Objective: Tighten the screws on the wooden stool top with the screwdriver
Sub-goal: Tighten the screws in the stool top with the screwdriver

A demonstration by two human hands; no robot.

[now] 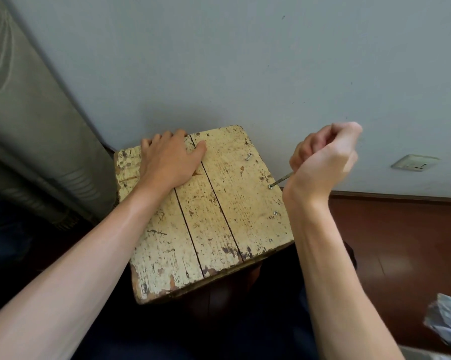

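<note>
The wooden stool top (219,224) is worn cream-painted planks, seen from above in the middle of the view. My left hand (167,159) lies flat with fingers spread on its far left part, pressing down. My right hand (320,162) curls round the screwdriver's handle, which is hidden in the fist. Only the thin metal shaft (281,181) shows, slanting down to a screw (270,187) near the right edge. A raised, tilted screw (248,157) stands farther back. Two more screw heads, one (275,212) nearer and one (270,240) by the front right corner, sit along that edge.
A pale wall (245,61) rises right behind the stool, with a socket plate (414,162) low at the right. A grey padded surface (24,126) leans at the left. Reddish-brown floor (401,242) lies to the right, with crumpled pale plastic (448,323) at the bottom right corner.
</note>
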